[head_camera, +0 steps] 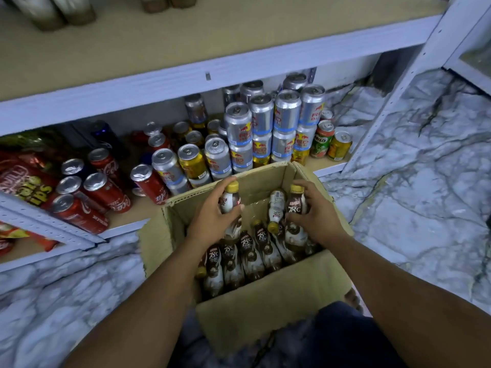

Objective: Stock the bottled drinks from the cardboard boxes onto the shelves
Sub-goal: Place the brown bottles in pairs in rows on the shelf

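An open cardboard box point(279, 301) stands on the floor in front of the low shelf point(127, 219). Inside lie several brown coffee bottles point(252, 256) with yellow caps. My left hand point(212, 216) grips one bottle point(230, 199) upright above the box's left side. On the right side of the box, my right hand point(316, 216) grips a second bottle point(297, 205), also upright. A pale bottle point(275, 208) lies cap-down between my hands.
The low shelf holds red cola cans point(103, 187), stacked silver energy-drink cans point(268, 123), gold cans point(191, 162) and a green can point(322, 139). Snack packets point(24, 181) sit far left. An upper shelf board point(186, 38) overhangs. The floor point(411, 181) is marble-patterned.
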Available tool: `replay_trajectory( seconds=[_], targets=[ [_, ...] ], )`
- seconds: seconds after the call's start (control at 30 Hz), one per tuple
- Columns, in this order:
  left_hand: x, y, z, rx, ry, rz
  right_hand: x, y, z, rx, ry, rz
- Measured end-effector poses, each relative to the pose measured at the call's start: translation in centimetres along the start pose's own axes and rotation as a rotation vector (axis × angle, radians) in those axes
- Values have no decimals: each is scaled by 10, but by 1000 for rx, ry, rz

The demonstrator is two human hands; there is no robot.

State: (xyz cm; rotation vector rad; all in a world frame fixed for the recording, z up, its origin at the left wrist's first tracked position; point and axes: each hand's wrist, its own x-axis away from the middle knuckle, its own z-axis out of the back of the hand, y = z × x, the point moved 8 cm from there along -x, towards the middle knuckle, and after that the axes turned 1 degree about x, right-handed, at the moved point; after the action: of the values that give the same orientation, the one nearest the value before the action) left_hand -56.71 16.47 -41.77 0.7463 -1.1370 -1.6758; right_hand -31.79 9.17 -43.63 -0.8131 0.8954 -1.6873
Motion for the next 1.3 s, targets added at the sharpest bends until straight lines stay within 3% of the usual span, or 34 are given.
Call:
replay_trajectory(
  seconds=[0.6, 0.83, 1.1, 1.3],
  targets=[
    [88, 178, 95, -135, 249, -284, 86, -194, 56, -109, 36, 318],
    [107, 257, 128, -159, 301, -403, 108, -287, 80, -47, 66, 481],
    [86, 331, 184, -233, 416, -527, 87, -384, 113, 4, 176, 633],
    [44, 351, 210, -226, 448, -546, 35, -413, 118, 53, 194, 664]
  ],
)
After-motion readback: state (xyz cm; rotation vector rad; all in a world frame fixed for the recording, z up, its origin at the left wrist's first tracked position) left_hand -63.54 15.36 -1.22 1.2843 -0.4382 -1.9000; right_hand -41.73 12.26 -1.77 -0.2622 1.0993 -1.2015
